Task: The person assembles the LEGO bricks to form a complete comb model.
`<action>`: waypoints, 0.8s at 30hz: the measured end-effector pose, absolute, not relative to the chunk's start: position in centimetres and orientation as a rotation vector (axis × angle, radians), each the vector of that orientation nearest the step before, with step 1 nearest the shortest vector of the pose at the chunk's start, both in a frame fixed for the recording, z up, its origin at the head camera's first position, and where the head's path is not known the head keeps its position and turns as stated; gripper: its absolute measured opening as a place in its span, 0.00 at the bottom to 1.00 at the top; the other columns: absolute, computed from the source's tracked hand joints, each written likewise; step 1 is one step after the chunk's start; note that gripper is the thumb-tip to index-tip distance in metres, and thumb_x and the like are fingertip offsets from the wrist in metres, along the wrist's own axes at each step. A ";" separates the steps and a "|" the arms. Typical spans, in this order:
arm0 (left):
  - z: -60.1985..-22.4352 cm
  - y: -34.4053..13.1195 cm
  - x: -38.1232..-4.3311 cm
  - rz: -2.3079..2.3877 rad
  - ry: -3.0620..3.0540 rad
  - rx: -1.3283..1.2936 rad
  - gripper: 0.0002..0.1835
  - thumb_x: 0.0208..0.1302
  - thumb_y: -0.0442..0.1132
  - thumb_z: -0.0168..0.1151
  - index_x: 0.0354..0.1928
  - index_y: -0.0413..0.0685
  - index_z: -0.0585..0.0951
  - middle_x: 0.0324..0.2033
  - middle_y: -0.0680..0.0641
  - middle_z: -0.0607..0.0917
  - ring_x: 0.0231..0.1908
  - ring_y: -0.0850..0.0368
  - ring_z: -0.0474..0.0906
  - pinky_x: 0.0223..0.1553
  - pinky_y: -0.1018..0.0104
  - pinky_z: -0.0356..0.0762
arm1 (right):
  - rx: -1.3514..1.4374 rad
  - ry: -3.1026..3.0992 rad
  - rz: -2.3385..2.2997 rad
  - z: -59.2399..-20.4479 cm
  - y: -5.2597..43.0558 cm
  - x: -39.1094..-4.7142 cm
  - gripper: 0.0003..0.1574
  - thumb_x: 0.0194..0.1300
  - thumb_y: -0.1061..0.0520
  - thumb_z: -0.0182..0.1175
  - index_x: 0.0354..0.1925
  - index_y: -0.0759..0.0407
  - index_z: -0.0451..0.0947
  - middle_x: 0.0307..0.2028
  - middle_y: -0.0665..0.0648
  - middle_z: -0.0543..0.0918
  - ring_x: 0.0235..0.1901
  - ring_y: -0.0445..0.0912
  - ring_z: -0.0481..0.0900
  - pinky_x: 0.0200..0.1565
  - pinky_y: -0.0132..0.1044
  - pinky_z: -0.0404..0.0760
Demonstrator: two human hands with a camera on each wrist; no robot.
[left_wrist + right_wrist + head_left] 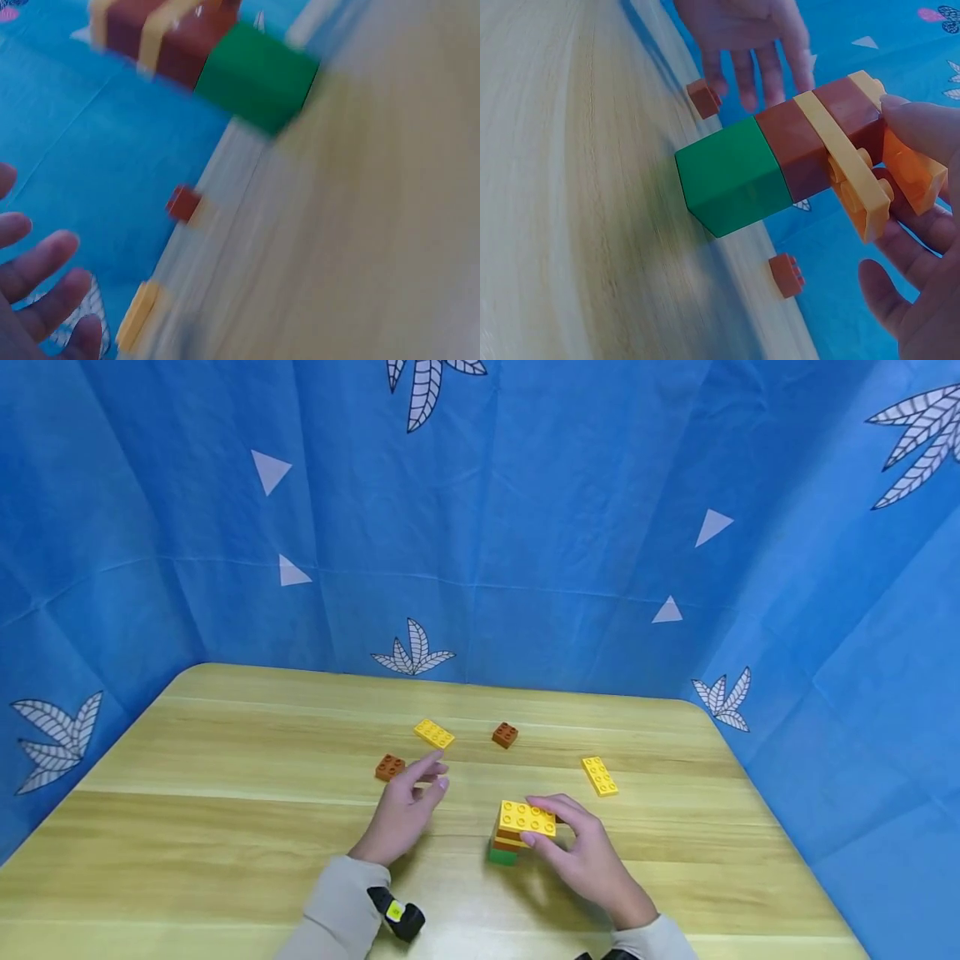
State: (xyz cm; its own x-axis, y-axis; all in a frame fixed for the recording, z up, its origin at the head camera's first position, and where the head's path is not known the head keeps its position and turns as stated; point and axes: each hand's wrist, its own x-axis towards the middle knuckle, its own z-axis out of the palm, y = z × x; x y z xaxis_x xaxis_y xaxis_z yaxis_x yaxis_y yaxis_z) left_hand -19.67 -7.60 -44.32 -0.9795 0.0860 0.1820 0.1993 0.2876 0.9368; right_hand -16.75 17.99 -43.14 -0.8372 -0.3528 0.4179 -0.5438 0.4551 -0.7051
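Note:
A stack of toy building bricks stands on the table: a green block [731,180] at its base, then brown bricks [784,150] alternating with thin yellow ones. My right hand [587,858] pinches the top yellow brick [517,817] at its right end, thumb in front and fingers behind. In the right wrist view, both yellow bricks jut out sideways from the stack. My left hand [399,820] hovers over the table left of the stack, fingers loosely extended, holding nothing. Just beyond it lie a brown brick [389,767] and a flat yellow brick [434,733].
Another brown brick [505,735] lies farther back, beyond the stack. To the right of it rests a second loose yellow brick [600,776]. The wooden table [225,827] ends at a blue patterned cloth [570,510] hanging behind and at both sides.

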 end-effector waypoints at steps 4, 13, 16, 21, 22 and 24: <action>-44.3 -9.5 -20.5 -1.689 -2.444 -0.143 0.24 0.68 0.40 0.55 0.65 0.45 0.68 0.55 0.44 0.77 0.56 0.49 0.71 0.57 0.51 0.70 | 0.751 -2.513 1.322 -43.0 17.9 -16.8 0.24 0.58 0.58 0.66 0.54 0.58 0.76 0.48 0.51 0.81 0.48 0.41 0.77 0.48 0.37 0.79; -45.1 -11.5 -21.2 -1.480 -2.422 -0.068 0.23 0.66 0.37 0.57 0.62 0.41 0.72 0.53 0.39 0.76 0.54 0.46 0.71 0.55 0.50 0.70 | 0.759 -2.501 1.356 -43.0 18.1 -16.8 0.23 0.59 0.55 0.65 0.54 0.57 0.77 0.48 0.48 0.81 0.47 0.40 0.77 0.49 0.36 0.78; -45.4 -11.9 -21.3 -1.435 -2.430 -0.051 0.23 0.64 0.36 0.58 0.61 0.39 0.72 0.56 0.39 0.74 0.58 0.44 0.68 0.61 0.47 0.65 | 0.758 -2.506 1.357 -42.9 18.0 -16.8 0.24 0.59 0.56 0.66 0.54 0.58 0.76 0.49 0.49 0.81 0.47 0.40 0.77 0.49 0.35 0.78; -45.9 -12.3 -21.4 -1.420 -2.451 -0.027 0.24 0.63 0.37 0.59 0.61 0.38 0.72 0.56 0.38 0.73 0.59 0.41 0.66 0.62 0.47 0.63 | 0.758 -2.508 1.340 -42.9 18.1 -16.8 0.25 0.58 0.58 0.67 0.54 0.59 0.76 0.48 0.50 0.81 0.47 0.40 0.77 0.49 0.36 0.78; -46.0 -12.3 -21.5 -1.418 -2.458 -0.022 0.24 0.63 0.37 0.59 0.61 0.38 0.72 0.57 0.38 0.73 0.59 0.41 0.66 0.62 0.47 0.63 | 0.758 -2.510 1.338 -42.9 18.1 -16.8 0.25 0.58 0.58 0.67 0.54 0.59 0.76 0.48 0.50 0.81 0.47 0.40 0.77 0.49 0.36 0.78; -46.1 -12.3 -21.5 -1.413 -2.479 -0.009 0.24 0.63 0.37 0.59 0.61 0.39 0.72 0.57 0.38 0.72 0.59 0.41 0.65 0.62 0.46 0.63 | 0.753 -2.516 1.342 -42.8 18.1 -16.8 0.25 0.58 0.57 0.66 0.54 0.59 0.76 0.48 0.50 0.81 0.47 0.40 0.77 0.48 0.37 0.79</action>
State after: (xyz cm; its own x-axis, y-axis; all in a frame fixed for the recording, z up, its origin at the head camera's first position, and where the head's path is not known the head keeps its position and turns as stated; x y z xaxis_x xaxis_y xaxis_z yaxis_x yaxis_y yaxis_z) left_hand -21.52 -12.35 -46.11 -0.9589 -0.1352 0.2496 0.1458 0.5197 0.8418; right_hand -16.76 18.10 -42.83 -0.8525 -0.3442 0.3934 -0.5185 0.4605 -0.7205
